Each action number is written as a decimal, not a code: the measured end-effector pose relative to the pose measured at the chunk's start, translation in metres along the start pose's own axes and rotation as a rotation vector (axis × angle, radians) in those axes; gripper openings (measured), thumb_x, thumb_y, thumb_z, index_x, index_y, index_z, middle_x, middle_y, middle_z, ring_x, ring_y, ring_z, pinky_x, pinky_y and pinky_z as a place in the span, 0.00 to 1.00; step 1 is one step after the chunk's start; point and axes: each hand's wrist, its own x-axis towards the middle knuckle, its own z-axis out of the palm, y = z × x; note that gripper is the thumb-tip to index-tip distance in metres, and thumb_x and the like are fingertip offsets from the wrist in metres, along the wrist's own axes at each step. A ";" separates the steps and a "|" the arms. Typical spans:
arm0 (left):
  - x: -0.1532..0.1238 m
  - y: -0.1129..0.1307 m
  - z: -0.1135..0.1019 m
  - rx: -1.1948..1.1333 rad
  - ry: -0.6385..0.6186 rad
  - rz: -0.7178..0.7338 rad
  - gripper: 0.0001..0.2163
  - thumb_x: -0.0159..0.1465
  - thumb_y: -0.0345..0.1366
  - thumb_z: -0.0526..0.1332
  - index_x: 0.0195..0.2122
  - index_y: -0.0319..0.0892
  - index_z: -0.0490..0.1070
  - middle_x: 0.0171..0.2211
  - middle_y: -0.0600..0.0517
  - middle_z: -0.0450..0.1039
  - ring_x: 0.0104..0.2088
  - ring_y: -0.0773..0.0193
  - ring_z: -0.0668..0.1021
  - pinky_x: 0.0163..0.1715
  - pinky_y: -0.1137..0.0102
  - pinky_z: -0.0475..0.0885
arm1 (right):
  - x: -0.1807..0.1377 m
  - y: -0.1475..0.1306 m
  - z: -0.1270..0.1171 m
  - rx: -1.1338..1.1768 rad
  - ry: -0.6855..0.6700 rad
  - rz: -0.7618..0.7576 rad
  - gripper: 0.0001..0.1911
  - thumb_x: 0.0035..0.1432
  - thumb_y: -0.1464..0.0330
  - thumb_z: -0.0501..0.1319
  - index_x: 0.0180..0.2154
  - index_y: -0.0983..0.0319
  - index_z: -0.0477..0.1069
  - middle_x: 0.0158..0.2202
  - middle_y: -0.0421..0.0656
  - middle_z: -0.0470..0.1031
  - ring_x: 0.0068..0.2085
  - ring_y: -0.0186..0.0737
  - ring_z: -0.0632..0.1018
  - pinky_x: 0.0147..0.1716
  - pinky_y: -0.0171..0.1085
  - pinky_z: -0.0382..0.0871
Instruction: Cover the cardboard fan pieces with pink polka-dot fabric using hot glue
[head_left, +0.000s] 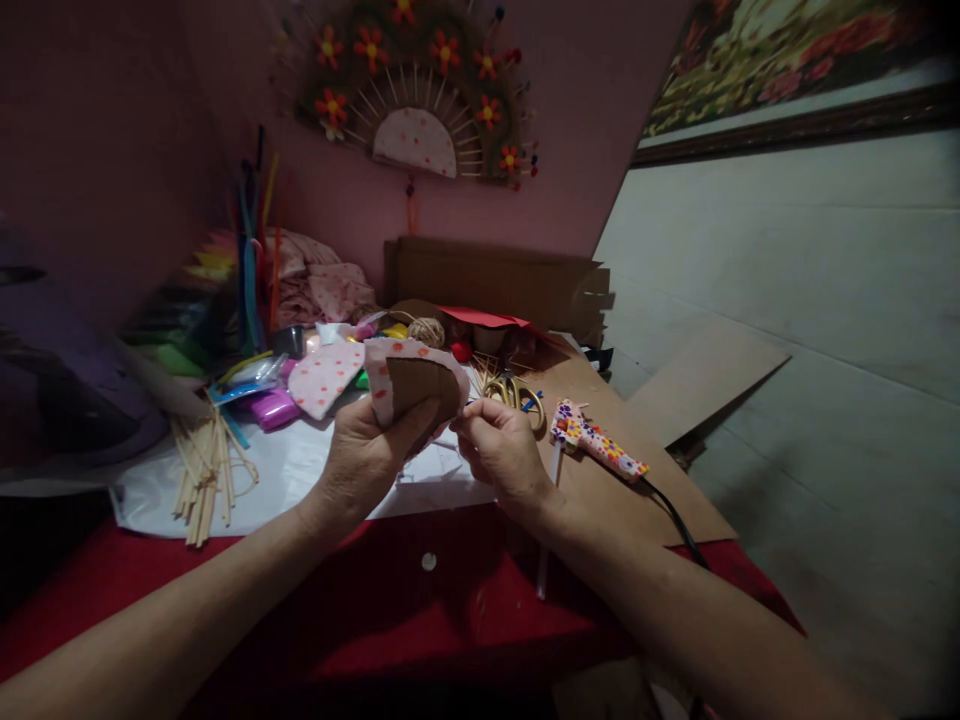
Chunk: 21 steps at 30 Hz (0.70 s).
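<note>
My left hand (pixel 367 450) grips a fan-shaped piece of brown cardboard (pixel 417 385) wrapped in pink dotted fabric, holding it up over the table. My right hand (pixel 499 450) is closed in a pinch at the piece's lower right edge; what its fingertips hold is too small to make out. A second pink dotted fan piece (pixel 324 377) lies flat just left of the held one. A glue gun (pixel 595 440) covered in flower print rests on a cardboard sheet to the right of my right hand, its black cord running toward me.
Gold-handled scissors (pixel 512 391) lie behind my right hand. A bundle of wooden sticks (pixel 204 465) lies on white plastic at left. Twine ball (pixel 426 331), fabric, pipe cleaners and cardboard crowd the back. A flowered stick fan (pixel 417 95) hangs on the pink wall. A red cloth (pixel 420 610) covers the near table.
</note>
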 end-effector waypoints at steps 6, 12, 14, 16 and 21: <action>0.000 0.000 -0.001 0.027 -0.025 0.008 0.06 0.47 0.31 0.70 0.18 0.40 0.75 0.15 0.56 0.70 0.16 0.73 0.68 0.16 0.77 0.64 | -0.003 -0.002 -0.003 -0.250 -0.013 -0.205 0.08 0.47 0.69 0.58 0.19 0.61 0.63 0.16 0.34 0.59 0.20 0.29 0.59 0.20 0.32 0.52; 0.004 -0.005 -0.007 -0.099 -0.067 -0.080 0.06 0.50 0.34 0.69 0.30 0.40 0.76 0.25 0.53 0.76 0.23 0.68 0.76 0.25 0.74 0.72 | -0.006 -0.005 -0.004 -0.381 -0.056 -0.271 0.07 0.49 0.69 0.57 0.21 0.62 0.67 0.18 0.36 0.62 0.22 0.30 0.61 0.22 0.32 0.55; 0.006 -0.003 -0.007 -0.196 -0.100 -0.119 0.08 0.52 0.34 0.68 0.34 0.39 0.76 0.28 0.52 0.77 0.26 0.66 0.77 0.28 0.71 0.74 | -0.005 -0.005 -0.005 -0.275 -0.041 -0.225 0.11 0.52 0.66 0.55 0.21 0.62 0.67 0.16 0.35 0.61 0.20 0.29 0.61 0.19 0.31 0.53; 0.007 0.001 -0.007 -0.282 -0.101 -0.164 0.08 0.53 0.32 0.67 0.35 0.39 0.74 0.30 0.52 0.77 0.28 0.65 0.77 0.31 0.70 0.74 | -0.002 -0.004 -0.005 -0.110 -0.015 -0.138 0.15 0.55 0.63 0.53 0.20 0.62 0.65 0.14 0.35 0.60 0.16 0.27 0.59 0.15 0.30 0.50; 0.010 0.006 -0.009 -0.357 -0.120 -0.246 0.08 0.55 0.30 0.65 0.37 0.38 0.74 0.36 0.48 0.78 0.35 0.62 0.79 0.37 0.69 0.74 | 0.003 -0.003 -0.003 0.128 0.070 0.092 0.10 0.49 0.62 0.59 0.24 0.62 0.65 0.16 0.33 0.62 0.14 0.24 0.59 0.11 0.25 0.45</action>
